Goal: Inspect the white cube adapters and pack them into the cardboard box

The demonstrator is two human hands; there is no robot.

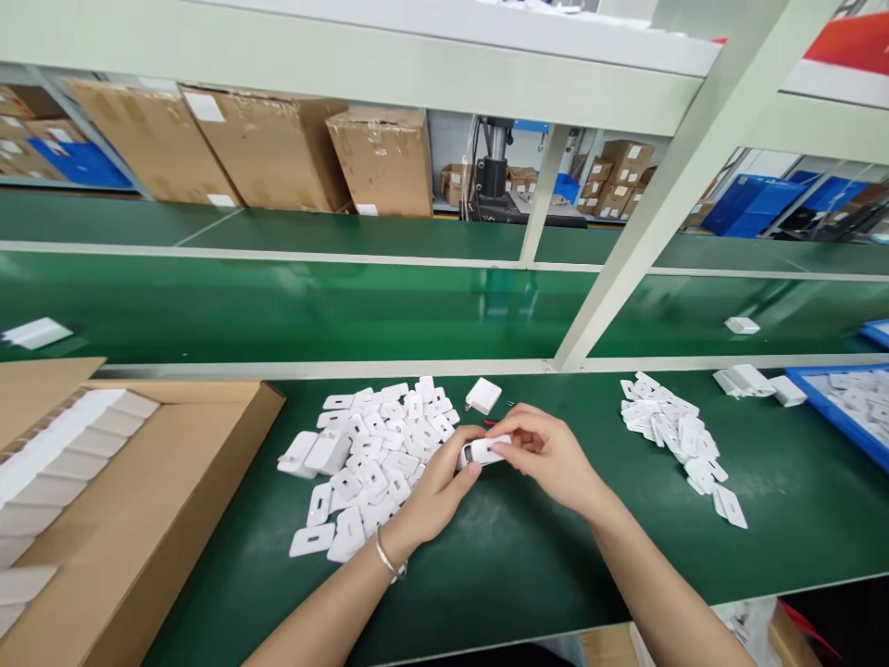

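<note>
My left hand (pixel 437 489) is closed on a small white charger housing (pixel 466 456), whose dark opening shows at one end. With thumb and fingertips, my right hand (pixel 548 456) pinches a white slotted cover plate (pixel 489 450) against the housing. Whether the plate is seated cannot be made out. A heap of similar white slotted plates (pixel 375 454) lies beside my left hand, with white housings (pixel 328 454) at its left side. Just beyond my fingers sits a white charger (pixel 484 396) with metal prongs. Near it lies a thin red-handled tool (pixel 491 422), partly hidden by my right hand.
A cardboard box (pixel 187 519) holding rows of white pieces stands at the left. More slotted plates (pixel 684 440), white housings (pixel 746 381) and a blue tray (pixel 833 435) are to the right. Behind the green bench runs a green belt (pixel 347 310); a slanted post (pixel 639 227) rises at its edge.
</note>
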